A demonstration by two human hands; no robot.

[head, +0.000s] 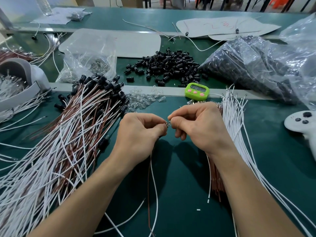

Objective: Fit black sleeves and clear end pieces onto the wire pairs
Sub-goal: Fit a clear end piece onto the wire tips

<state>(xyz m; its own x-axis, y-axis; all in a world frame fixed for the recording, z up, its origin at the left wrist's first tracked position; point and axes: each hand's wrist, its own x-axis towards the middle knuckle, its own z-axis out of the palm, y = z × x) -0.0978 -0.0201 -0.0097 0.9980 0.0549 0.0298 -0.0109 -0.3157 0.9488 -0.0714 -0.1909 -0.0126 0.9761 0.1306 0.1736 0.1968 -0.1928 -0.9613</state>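
Note:
My left hand (140, 132) grips the top of a wire pair (153, 178), one white and one brown strand that hang down toward me. My right hand (198, 127) pinches a small clear end piece (168, 124) right at the pair's tip, between the two hands. A black sleeve on this pair is mostly hidden under my left fingers. Loose black sleeves (169, 65) lie piled at the centre back. Clear end pieces (145, 98) are scattered just beyond my hands. Finished pairs with black sleeves (77, 120) fan out at the left. Bare wires (237, 127) lie at the right.
A green timer (197, 91) stands behind my hands. A plastic bag of black sleeves (248, 65) fills the back right, and a bag of clear pieces (90, 60) the back left. A white controller (302, 124) lies at the right edge, a grey-white holder (22, 77) at the left.

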